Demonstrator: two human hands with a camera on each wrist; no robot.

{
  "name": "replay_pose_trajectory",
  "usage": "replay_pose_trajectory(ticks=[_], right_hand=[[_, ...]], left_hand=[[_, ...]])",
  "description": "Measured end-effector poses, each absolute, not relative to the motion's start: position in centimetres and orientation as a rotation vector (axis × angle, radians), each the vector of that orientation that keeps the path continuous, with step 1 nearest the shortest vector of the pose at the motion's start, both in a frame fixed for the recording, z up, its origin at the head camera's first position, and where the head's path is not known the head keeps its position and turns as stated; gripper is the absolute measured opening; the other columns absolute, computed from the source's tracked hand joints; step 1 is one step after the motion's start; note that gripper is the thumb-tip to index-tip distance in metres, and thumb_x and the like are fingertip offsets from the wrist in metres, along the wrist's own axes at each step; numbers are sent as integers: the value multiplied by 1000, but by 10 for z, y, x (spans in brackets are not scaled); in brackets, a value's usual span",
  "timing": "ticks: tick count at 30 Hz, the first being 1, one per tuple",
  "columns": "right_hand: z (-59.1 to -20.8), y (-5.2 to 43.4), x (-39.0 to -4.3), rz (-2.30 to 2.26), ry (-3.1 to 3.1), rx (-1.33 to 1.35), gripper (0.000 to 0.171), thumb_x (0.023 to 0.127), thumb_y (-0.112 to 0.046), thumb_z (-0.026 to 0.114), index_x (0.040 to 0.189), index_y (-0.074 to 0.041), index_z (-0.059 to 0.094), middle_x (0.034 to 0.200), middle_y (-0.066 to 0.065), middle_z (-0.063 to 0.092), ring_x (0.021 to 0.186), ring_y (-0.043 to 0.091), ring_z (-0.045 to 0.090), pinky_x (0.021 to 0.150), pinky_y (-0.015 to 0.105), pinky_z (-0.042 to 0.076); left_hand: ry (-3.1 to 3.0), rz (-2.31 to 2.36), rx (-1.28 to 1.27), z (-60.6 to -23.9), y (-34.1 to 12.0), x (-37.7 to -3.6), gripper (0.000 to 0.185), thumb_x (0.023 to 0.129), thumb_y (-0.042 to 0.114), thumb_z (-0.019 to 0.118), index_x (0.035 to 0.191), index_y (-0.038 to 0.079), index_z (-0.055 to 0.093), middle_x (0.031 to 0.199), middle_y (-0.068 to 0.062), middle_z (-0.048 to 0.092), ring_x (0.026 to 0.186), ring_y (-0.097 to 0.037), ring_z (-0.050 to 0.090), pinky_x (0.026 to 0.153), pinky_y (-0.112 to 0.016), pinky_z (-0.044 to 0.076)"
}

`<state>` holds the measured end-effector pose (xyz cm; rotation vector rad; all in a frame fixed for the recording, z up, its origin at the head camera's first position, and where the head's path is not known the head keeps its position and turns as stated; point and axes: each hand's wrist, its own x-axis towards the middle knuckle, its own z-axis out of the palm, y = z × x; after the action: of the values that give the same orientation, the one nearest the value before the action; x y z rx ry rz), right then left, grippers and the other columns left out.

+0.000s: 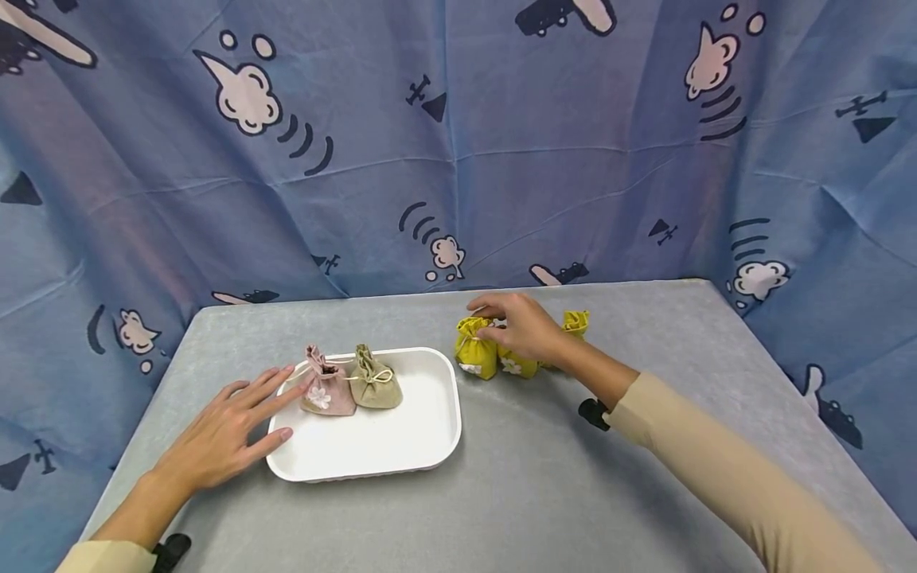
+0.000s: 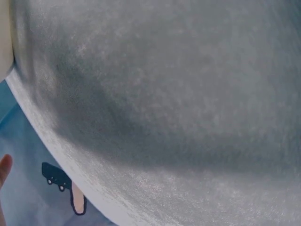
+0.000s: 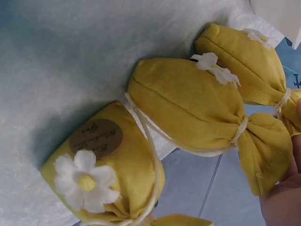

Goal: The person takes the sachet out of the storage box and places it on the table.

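On the bench [image 1: 530, 469], beside a white tray [image 1: 380, 447], the right hand [image 1: 526, 326] pinches the leftmost yellow pouch [image 1: 473, 355] up top, likely its handiest hold, while the left hand [image 1: 225, 427], spread and ungrasping, seemingly steadies the tray.

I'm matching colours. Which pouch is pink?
The pink pouch sits in the white tray, nearest the left hand. The olive pouch is beside it; the three yellow pouches stand on the table.
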<state>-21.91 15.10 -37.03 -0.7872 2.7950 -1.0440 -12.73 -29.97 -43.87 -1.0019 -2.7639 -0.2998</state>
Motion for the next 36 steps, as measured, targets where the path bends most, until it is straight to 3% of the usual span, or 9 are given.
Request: replay_pose_trajectory(ticks=[12, 22, 36], right_hand=[[-350, 134, -215, -1116, 2795, -907, 48, 87, -12, 78, 132, -7, 63, 129, 10, 66, 118, 24, 63, 100, 45, 48], [-346, 111, -211, -1154, 2717, -996, 50, 87, -12, 78, 133, -6, 62, 131, 10, 64, 116, 22, 64, 99, 43, 50], [-351, 75, -206, -1147, 2617, -1101, 54, 84, -13, 81, 134, -5, 61, 134, 8, 63, 115, 21, 65, 100, 30, 48]], left_hand=[[-2782, -287, -985, -437, -301, -126, 70, 91, 41, 68, 154, 27, 40, 158, -9, 37, 136, -38, 44, 100, -57, 35], [-2786, -297, -990, -437, -300, -126, 70, 92, 41, 68, 154, 27, 40, 159, -7, 37, 136, -38, 44, 100, -57, 35], [-2767, -295, -997, -439, -300, -127, 69, 91, 41, 68, 153, 28, 42, 158, -7, 38, 134, -38, 47, 100, -56, 36]])
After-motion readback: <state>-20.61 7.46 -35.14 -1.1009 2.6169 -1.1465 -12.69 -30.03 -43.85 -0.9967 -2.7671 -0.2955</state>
